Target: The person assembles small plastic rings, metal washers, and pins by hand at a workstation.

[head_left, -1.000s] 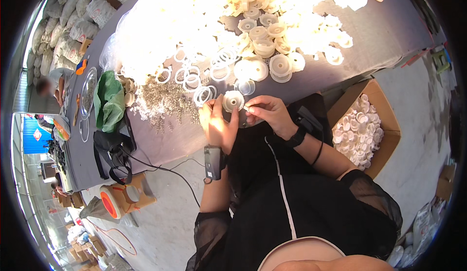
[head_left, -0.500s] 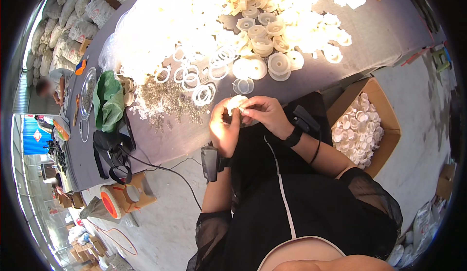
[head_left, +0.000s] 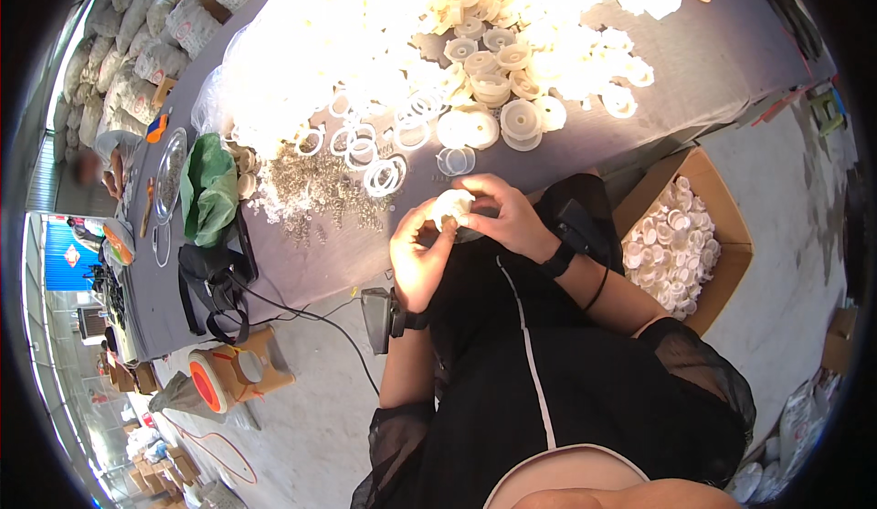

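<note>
Between my two hands, just off the table's front edge, is a small white plastic part (head_left: 451, 206), partly covered by fingers and washed out by glare. My left hand (head_left: 418, 246) pinches it from the left with thumb and fingers. From the right, my right hand (head_left: 502, 212) grips it too, thumb and forefinger closed on its side. Straight ahead on the table lie clear plastic rings (head_left: 384, 176) and a heap of small metal springs (head_left: 320, 194). Behind them are many round cream plastic caps (head_left: 523, 121), the far ones lost in bright light.
An open cardboard box (head_left: 731, 276) full of white plastic parts stands on the floor at my right. A green bag (head_left: 208, 189) and a black bag (head_left: 210, 281) sit at the table's left. A cable (head_left: 320, 319) runs toward my left wrist. An orange-and-tan stool (head_left: 242, 370) stands lower left.
Both hands have turned the white part between them, and more of it shows now. The left wrist has rotated a little, and the right fingers have shifted over the part.
</note>
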### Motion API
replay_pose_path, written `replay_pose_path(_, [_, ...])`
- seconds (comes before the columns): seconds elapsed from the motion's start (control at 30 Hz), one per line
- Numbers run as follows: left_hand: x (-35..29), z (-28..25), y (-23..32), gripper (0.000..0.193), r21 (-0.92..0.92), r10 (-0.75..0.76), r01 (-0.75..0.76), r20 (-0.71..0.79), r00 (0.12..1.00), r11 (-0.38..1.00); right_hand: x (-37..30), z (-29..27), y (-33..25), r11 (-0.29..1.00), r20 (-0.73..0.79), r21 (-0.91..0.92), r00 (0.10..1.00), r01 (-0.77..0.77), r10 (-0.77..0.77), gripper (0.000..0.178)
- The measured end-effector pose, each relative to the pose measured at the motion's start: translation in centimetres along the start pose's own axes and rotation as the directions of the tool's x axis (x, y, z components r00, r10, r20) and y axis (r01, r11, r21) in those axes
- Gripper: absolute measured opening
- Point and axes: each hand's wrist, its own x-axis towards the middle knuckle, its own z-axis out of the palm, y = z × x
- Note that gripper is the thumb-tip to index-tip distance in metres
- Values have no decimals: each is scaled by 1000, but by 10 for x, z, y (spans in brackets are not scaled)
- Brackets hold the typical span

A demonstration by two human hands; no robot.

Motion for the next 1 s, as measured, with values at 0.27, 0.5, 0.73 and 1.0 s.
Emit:
replay_pose_path(0.27, [-7,11,6,36,1,-4,4,8,1000,1000,-4,-7,16,876,283,398,945,-274,166,29])
replay_pose_path(0.5, [-2,12,8,38,104,-4,5,-7,1000,995,-1,-7,11,806,315,442,910,-393,271,30])
replay_pose_path(0.73, [-1,22,14,40,159,9,-10,9,1000,987,0,-7,18,877,219,413,961,-246,166,31])
replay_pose_path(1.0, [8,21,9,33,-9,-38,37,-37,999,999,3,-6,10,975,115,163,984,-153,135,33])
